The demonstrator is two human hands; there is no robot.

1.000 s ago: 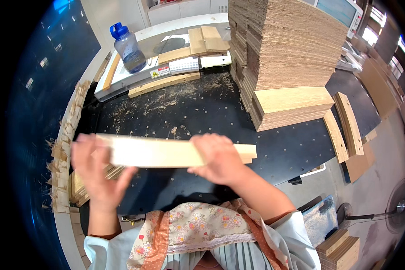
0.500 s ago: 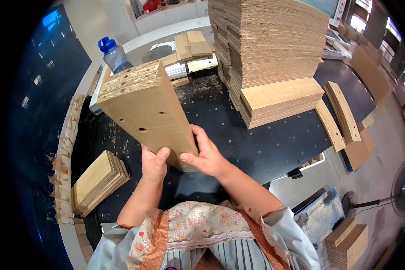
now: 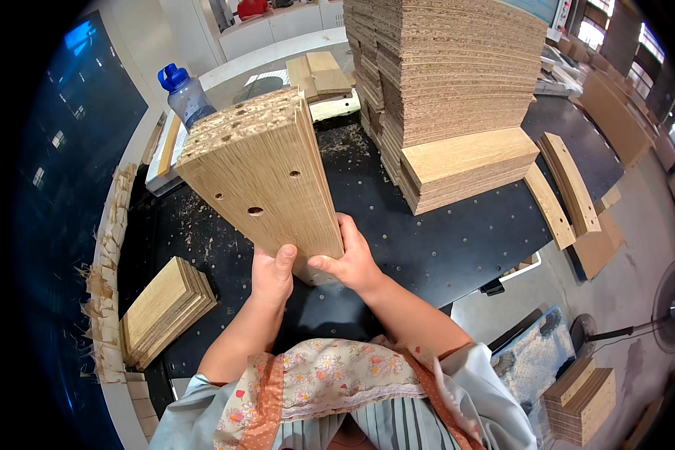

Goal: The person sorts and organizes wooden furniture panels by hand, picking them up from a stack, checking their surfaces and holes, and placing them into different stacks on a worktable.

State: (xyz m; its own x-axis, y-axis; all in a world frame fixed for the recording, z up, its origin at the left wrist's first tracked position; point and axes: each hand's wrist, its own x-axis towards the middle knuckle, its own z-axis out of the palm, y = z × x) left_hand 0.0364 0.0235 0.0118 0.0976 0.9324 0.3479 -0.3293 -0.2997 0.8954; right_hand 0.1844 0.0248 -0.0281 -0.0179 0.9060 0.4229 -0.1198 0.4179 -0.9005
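Note:
Between my two hands a thick stack of drilled chipboard panels (image 3: 270, 187) stands on end, tilted, with its wood-grain face toward me. Three holes show in that face, and the rough chipboard ends are at the top. My left hand (image 3: 272, 271) is closed on the stack's lower left side, thumb on the front face. On the lower right side my right hand (image 3: 350, 259) grips it the same way. The fingers behind the panels are partly hidden. The stack's lower end is at or just above the black table (image 3: 397, 247); I cannot tell which.
A tall pile of chipboard panels (image 3: 469, 82) stands at the back, a lower stack (image 3: 469, 161) before it. Another panel stack (image 3: 165, 307) lies at left. Curved boards (image 3: 570, 180) lie at the right edge. A blue-capped bottle (image 3: 187, 97) stands behind. A fan (image 3: 673, 307) is at right.
The held panel stack has shifted slightly right and turned, so several separate layers show along its right edge. Both hands have stayed on it, the left moving a little to the right.

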